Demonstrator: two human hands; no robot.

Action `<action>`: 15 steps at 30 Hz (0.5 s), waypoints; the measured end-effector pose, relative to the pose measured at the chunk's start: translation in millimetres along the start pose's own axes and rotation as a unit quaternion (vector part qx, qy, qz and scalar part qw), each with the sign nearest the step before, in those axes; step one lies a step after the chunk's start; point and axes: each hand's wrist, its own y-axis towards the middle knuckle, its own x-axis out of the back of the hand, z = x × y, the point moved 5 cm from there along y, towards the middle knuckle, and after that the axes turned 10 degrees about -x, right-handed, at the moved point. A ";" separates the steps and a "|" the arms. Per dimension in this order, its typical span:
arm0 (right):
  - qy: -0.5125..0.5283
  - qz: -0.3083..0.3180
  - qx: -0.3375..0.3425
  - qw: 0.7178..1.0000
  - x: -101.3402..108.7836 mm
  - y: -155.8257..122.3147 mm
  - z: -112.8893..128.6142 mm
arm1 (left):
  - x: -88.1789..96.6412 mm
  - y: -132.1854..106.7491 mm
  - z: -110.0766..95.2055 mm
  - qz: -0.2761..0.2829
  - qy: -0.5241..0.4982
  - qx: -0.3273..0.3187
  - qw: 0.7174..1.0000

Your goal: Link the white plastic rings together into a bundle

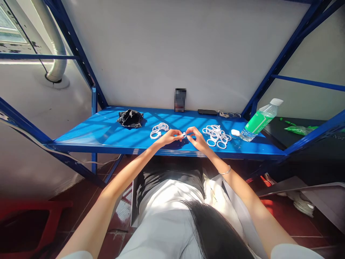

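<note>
Above the front part of the blue shelf (113,133), my left hand (172,136) and my right hand (197,139) meet with fingertips pinched. Between them is a small white ring (184,135), largely covered by the fingers. Left of my left hand lies a small group of white rings (155,134). A larger, overlapping heap of white rings (215,136) is just right of my right hand. Both hands are closed on the piece between them.
A crumpled black plastic bag (130,118) sits at the left. Along the back stand a blurred dark upright object (180,100), a black phone-like slab (207,112) and a cable (229,114). A white case (235,132) and green-labelled bottle (258,122) are right. Blue posts frame the shelf.
</note>
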 end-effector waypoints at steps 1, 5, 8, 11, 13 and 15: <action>0.025 0.008 -0.033 0.999 -1.3 1.6 -5.7 | -3.0 0.4 1.2 0.001 -0.012 0.001 1.000; 0.096 0.103 -0.118 0.983 -12.1 6.2 -22.3 | -11.2 2.6 4.3 0.002 -0.041 0.004 0.999; 0.125 0.172 -0.124 0.969 -17.7 6.8 -23.3 | -15.1 4.2 3.6 0.016 -0.035 0.003 0.999; 0.137 0.209 -0.117 0.961 -19.4 5.6 -18.1 | -21.3 5.1 2.7 0.044 -0.041 0.008 0.998; 0.146 0.228 -0.124 0.955 -20.2 3.9 -13.6 | -25.8 5.6 3.3 0.055 -0.064 0.013 0.996; 0.150 0.242 -0.137 0.949 -20.7 2.1 -9.1 | -29.1 6.1 4.8 0.056 -0.091 0.013 0.994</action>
